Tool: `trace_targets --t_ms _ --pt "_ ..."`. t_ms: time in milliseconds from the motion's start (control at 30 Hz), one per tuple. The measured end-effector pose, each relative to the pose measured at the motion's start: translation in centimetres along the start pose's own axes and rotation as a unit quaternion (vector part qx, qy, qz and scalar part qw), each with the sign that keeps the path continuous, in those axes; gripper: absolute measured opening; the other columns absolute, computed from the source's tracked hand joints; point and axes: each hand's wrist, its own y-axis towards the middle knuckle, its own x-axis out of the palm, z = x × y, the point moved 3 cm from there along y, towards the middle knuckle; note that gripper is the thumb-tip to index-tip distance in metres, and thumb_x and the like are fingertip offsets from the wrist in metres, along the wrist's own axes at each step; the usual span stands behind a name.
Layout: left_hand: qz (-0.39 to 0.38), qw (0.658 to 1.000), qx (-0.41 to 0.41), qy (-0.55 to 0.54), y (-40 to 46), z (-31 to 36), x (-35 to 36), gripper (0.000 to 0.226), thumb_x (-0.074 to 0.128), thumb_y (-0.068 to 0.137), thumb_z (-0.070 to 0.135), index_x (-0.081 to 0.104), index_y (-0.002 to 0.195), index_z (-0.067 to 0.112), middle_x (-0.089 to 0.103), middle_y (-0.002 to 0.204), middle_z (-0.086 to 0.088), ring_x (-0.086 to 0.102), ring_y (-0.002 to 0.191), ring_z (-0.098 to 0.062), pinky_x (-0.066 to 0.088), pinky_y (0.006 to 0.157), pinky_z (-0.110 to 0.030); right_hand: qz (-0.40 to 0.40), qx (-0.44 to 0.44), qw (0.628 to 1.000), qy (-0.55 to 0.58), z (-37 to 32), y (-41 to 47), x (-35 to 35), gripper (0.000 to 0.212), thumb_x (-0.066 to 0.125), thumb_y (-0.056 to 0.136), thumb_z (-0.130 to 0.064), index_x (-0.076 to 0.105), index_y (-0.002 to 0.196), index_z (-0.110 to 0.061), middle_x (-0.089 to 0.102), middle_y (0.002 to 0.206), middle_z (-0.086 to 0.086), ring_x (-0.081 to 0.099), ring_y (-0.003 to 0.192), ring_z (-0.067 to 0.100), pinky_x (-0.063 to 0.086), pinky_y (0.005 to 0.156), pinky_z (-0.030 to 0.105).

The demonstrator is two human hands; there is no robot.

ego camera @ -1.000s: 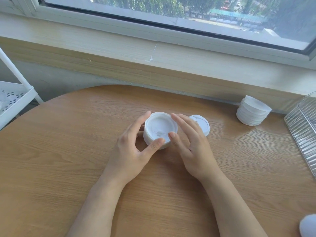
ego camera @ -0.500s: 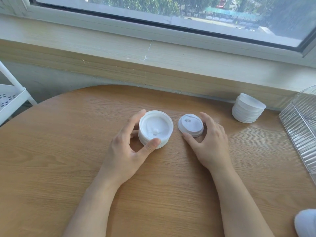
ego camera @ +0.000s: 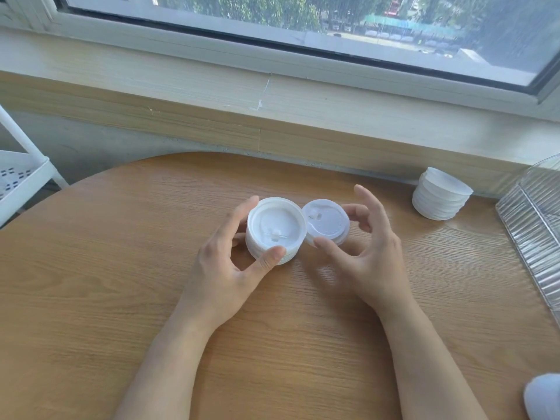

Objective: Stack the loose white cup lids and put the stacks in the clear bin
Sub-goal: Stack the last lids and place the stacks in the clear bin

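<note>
A short stack of white cup lids (ego camera: 274, 230) stands on the round wooden table (ego camera: 121, 283), its hollow side up. My left hand (ego camera: 225, 268) grips this stack between thumb and fingers. Just to its right a single white lid (ego camera: 327, 221) is tilted up off the table, pinched between the thumb and fingers of my right hand (ego camera: 368, 259). Its edge touches or overlaps the stack's rim. A second, taller stack of lids (ego camera: 441, 198) stands at the back right. The clear ribbed bin (ego camera: 533, 225) is at the right edge, partly out of frame.
A wooden window ledge (ego camera: 272, 110) runs behind the table. A white perforated shelf rack (ego camera: 18, 177) stands off the table's left side. A white rounded object (ego camera: 542, 395) shows at the bottom right corner, cut off by the frame.
My right hand left the stack, reached the single lid lying to the right, picked it up and brought it tilted against the stack. My left hand has kept its grip on the stack.
</note>
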Motion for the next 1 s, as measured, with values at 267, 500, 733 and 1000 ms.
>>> trace_targets --t_ms 267,500,733,1000 --pt "0.001 1.0 0.0 0.008 0.0 0.1 -0.1 0.083 0.064 0.074 0.083 0.039 0.148 0.057 0.058 0.138 0.032 0.059 0.119 0.007 0.047 0.103 -0.02 0.013 0.03 0.965 0.262 -0.5 0.1 0.3 0.075 0.08 0.087 0.003 0.049 0.149 -0.025 0.067 0.132 0.003 0.072 0.095 0.026 0.061 0.09 0.045" --pt "0.0 1.0 -0.003 0.01 0.0 -0.1 -0.1 0.085 0.064 0.073 0.084 0.039 0.15 0.056 0.058 0.139 0.03 0.06 0.119 0.006 0.05 0.106 -0.031 0.031 0.024 0.971 0.236 -1.3 -0.1 0.6 0.028 0.083 0.085 -0.007 0.073 0.11 -0.016 0.079 0.1 0.005 0.074 0.094 0.02 0.059 0.091 0.042" --pt "-0.001 1.0 0.0 0.012 0.0 0.1 -0.1 0.084 0.064 0.073 0.083 0.039 0.149 0.056 0.057 0.138 0.032 0.058 0.12 0.008 0.048 0.105 -0.024 0.042 0.0 0.984 0.17 -2.0 -0.2 0.8 0.011 0.071 0.096 -0.021 0.079 0.102 -0.024 0.08 0.1 -0.008 0.073 0.099 0.01 0.054 0.09 0.027" --pt "-0.008 1.0 0.009 0.011 -0.1 0.7 -0.2 0.079 0.064 0.079 0.079 0.038 0.15 0.056 0.055 0.139 0.035 0.059 0.117 0.01 0.045 0.098 -0.015 0.025 -0.184 0.981 0.053 -4.3 -0.9 1.9 0.013 0.075 0.095 -0.006 0.082 0.104 -0.013 0.072 0.12 0.004 0.062 0.126 0.025 0.049 0.104 0.036"
